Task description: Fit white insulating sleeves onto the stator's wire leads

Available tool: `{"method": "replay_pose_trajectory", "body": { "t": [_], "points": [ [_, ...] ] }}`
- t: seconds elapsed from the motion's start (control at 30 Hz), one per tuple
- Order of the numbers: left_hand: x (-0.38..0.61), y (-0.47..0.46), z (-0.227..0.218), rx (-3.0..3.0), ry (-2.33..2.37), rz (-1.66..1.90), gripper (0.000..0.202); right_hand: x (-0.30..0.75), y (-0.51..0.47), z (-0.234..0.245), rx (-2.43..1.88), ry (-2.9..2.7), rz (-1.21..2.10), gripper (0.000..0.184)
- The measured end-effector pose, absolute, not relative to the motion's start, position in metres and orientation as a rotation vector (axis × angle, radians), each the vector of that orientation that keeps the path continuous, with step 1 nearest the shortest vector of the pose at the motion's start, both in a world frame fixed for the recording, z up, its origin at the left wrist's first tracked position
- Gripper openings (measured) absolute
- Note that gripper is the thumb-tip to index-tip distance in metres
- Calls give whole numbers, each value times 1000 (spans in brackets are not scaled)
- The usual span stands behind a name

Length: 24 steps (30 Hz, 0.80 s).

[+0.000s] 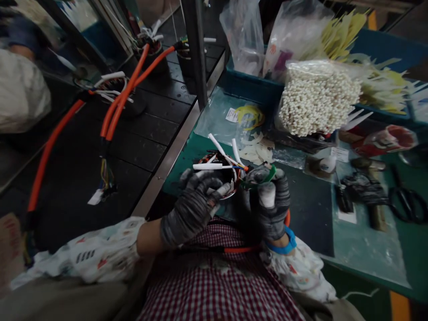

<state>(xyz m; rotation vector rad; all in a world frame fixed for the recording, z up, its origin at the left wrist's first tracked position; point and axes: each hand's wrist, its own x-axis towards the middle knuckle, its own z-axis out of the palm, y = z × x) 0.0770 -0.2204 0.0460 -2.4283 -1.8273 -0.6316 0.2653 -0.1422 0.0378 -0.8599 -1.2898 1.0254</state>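
Observation:
A round, copper-wound motor stator (230, 192) sits on the green bench in front of me, partly hidden by my fingers. White sleeves (207, 166) stick out of it over thin coloured wires. My left hand (197, 200), in a dark striped glove with pale fingertips, curls round its near left side. To the right of the stator, my right hand (272, 205), gloved alike, is closed on a curved green strip (268, 174), whose exact kind I cannot make out. An orange cable (242, 250) runs across my lap beneath the hands.
Stators with orange cables (125, 96) stand on the dark slatted surface at left, beyond a metal post (197, 53). At right are a bag of white tubes (317, 98), a blue bin (249, 87), a hammer (376, 191) and black scissors (406, 200). A person's arm (22, 38) shows far left.

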Motion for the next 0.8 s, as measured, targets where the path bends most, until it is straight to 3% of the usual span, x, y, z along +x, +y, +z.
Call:
{"method": "replay_pose_trajectory", "body": {
  "t": [0.1, 0.3, 0.43, 0.53, 0.67, 0.8],
  "points": [
    [73, -225, 38, -2241, -1670, -623, 48, 261, -147, 47, -799, -1584, 922, 22],
    [31, -221, 44, -2580, -1234, -916, 30, 240, -143, 52, -779, -2257, 534, 29],
    [14, -214, 57, -2653, -1697, -1711, 18, 233, -142, 53, -847, -2494, 308, 28],
    [6, -194, 63, -2239, -2179, -2067, 31, 234, -136, 60, -759, -2601, 258, 27],
    [0, -153, 65, -2729, -2533, -1705, 70, 236, -129, 69, -696, -2616, 313, 31],
    [7, -142, 68, -3085, -2283, -1478, 67, 244, -141, 62, -726, -2529, 400, 27]
  ]
}}
